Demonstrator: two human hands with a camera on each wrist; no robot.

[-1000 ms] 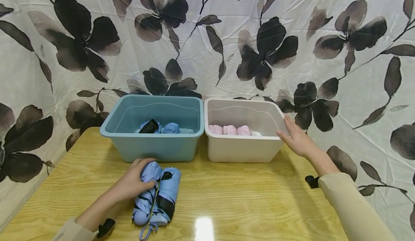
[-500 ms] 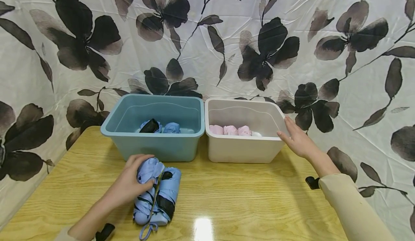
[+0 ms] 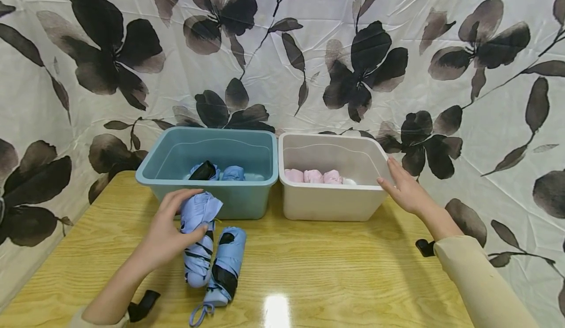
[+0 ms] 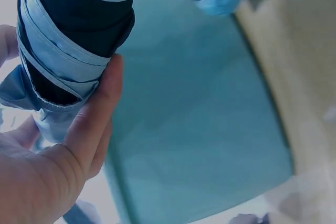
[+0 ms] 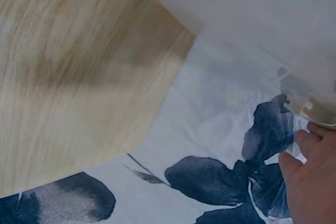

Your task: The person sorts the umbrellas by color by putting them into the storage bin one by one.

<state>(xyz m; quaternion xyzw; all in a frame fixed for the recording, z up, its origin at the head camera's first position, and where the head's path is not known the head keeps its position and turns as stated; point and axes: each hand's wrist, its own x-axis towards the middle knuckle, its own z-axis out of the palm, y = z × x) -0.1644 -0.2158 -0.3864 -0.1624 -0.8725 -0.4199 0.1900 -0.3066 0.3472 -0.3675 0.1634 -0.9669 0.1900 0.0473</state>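
My left hand [image 3: 165,235] grips a folded blue umbrella [image 3: 199,213] near its upper end, thumb on one side and fingers on the other. The umbrella is held up in front of the teal bin, its lower end pointing toward me. In the left wrist view, fingers [image 4: 97,106] curl along the umbrella's blue fabric [image 4: 68,51] with black patches. A second folded blue umbrella [image 3: 230,257], with a cord loop, lies on the table just right of it. My right hand [image 3: 408,190] rests with straight fingers on the right rim of the white bin [image 3: 328,203].
The teal bin [image 3: 238,200] stands left of the white one, holding two blue bundles [image 3: 233,173]. Several pink bundles [image 3: 313,176] lie inside the white bin. Both stand at the back of the wooden table [image 3: 335,269], before a floral cloth [image 3: 304,73].
My left hand has lifted one blue umbrella off the table beside the other and moved it up toward the teal bin. The right hand has stayed on the white bin's rim.
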